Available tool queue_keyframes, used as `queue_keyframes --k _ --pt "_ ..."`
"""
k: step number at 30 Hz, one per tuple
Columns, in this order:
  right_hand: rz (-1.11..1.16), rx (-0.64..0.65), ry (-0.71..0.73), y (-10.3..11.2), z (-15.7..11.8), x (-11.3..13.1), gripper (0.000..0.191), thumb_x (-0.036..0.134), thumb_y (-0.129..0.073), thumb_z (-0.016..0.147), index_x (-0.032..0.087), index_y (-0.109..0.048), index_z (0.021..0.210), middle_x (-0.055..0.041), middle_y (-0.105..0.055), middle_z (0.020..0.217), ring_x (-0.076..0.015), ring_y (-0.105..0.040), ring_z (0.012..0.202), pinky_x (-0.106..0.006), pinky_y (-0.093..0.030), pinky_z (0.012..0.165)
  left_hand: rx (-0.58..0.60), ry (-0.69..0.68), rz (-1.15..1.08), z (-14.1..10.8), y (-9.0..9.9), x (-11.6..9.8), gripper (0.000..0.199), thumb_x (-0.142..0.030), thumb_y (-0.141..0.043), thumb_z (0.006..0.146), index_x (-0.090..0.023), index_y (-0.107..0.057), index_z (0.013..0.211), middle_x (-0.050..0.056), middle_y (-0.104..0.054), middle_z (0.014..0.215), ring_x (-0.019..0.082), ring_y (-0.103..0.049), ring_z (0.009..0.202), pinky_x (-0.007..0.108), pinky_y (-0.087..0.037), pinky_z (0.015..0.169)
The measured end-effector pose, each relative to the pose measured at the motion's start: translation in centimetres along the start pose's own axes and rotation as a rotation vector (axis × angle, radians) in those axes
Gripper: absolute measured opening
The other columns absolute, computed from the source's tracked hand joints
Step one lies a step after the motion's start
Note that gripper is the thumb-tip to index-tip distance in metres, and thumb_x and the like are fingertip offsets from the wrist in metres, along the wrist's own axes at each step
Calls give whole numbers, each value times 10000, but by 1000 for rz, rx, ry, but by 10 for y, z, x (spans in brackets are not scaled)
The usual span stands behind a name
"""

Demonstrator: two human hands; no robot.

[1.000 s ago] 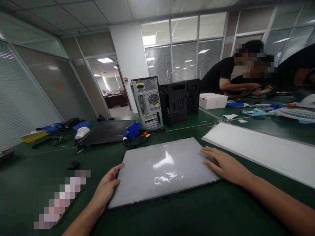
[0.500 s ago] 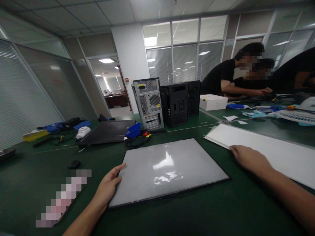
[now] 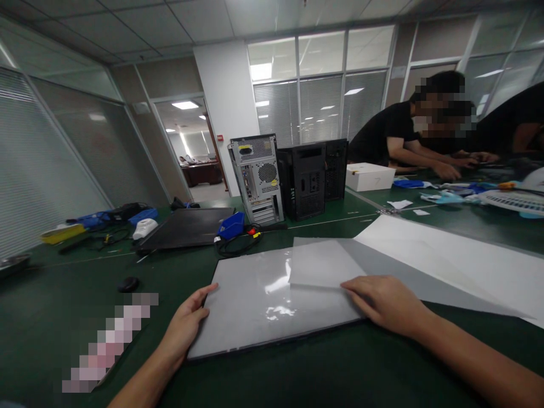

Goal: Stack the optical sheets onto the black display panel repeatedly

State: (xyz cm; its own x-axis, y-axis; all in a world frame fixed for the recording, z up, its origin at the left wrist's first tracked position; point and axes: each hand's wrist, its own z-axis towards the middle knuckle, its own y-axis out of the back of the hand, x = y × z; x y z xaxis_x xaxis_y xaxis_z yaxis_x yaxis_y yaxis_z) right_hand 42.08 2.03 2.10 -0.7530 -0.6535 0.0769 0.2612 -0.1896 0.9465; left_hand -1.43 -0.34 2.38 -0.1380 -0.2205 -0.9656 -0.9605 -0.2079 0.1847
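A flat, glossy grey-white panel (image 3: 250,306) with a thin black frame lies on the green table in front of me. My left hand (image 3: 189,317) grips its left edge, thumb on top. My right hand (image 3: 380,300) pinches the edge of a thin translucent sheet (image 3: 325,263). That sheet overlaps the panel's upper right part and stretches right, over a stack of white sheets (image 3: 459,255). The panel's right edge is hidden under the sheet and my right hand.
Behind the panel stand a silver computer case (image 3: 259,181) and a black one (image 3: 308,181). A dark flat screen (image 3: 185,229), a blue holder (image 3: 232,225) and cables lie back left. A white box (image 3: 369,177) is back right; people lean over the table beyond.
My right hand has moved left from the white stack, bringing a translucent sheet partly over the panel. My left hand has stayed at the panel's edge.
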Motion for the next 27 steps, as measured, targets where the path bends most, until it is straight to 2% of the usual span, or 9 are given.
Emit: queue_keyframes --k 3,5,8,11,15,18,22,27 --pt "81 40 38 4 2 8 350 366 -379 933 261 -622 1163 -18 -651 1119 -168 -615 987 -337 -484 896 6 4 -1 0 -1 0 578 -79 -489 702 -191 -537 1268 61 -525 1397 193 -642 1000 281 -492 771" --pt "95 14 -66 4 1 1 368 407 -370 934 272 -617 1172 -10 -635 1156 -173 -600 1029 -348 -472 922 8 1 1 0 -1 0 576 -83 -491 702 -191 -539 1266 64 -534 1387 194 -643 991 287 -492 776" --pt "18 -28 -322 0 -2 -25 437 482 -337 926 272 -600 1204 -15 -604 1213 -203 -575 1077 -392 -445 959 7 -9 16 2 0 3 566 -90 -494 708 -192 -548 1262 61 -515 1404 189 -627 1029 277 -481 800" --pt "-131 -26 -536 -7 -9 -58 544 535 -347 893 208 -556 1274 -77 -539 1297 -264 -501 1176 -445 -388 1012 8 -13 28 4 1 4 557 -104 -496 715 -206 -556 1259 50 -478 1437 186 -624 1030 268 -480 782" --pt "-177 26 -619 -13 -18 -82 621 567 -348 869 137 -566 1260 -160 -520 1292 -324 -512 1140 -501 -405 956 9 -13 25 3 1 5 556 -107 -503 707 -208 -563 1250 54 -499 1419 189 -638 986 272 -486 737" --pt "-158 65 -587 -17 -17 -76 605 578 -318 878 173 -584 1240 -131 -549 1260 -290 -543 1098 -464 -421 947 5 -18 20 2 1 4 553 -100 -500 701 -206 -571 1240 53 -522 1397 186 -641 960 274 -484 728" --pt "-136 83 -524 -19 -8 -47 605 592 -312 881 211 -545 1290 -94 -518 1313 -263 -509 1156 -435 -381 1009 -6 -7 26 0 2 3 550 -95 -498 698 -205 -575 1231 48 -524 1394 182 -641 941 270 -482 710" --pt "-103 101 -434 -17 -1 -14 656 648 -288 875 220 -534 1307 -110 -478 1355 -286 -460 1214 -471 -343 1035 -6 -1 25 -2 0 1 556 -104 -509 695 -210 -570 1238 49 -529 1390 190 -643 933 272 -485 688"
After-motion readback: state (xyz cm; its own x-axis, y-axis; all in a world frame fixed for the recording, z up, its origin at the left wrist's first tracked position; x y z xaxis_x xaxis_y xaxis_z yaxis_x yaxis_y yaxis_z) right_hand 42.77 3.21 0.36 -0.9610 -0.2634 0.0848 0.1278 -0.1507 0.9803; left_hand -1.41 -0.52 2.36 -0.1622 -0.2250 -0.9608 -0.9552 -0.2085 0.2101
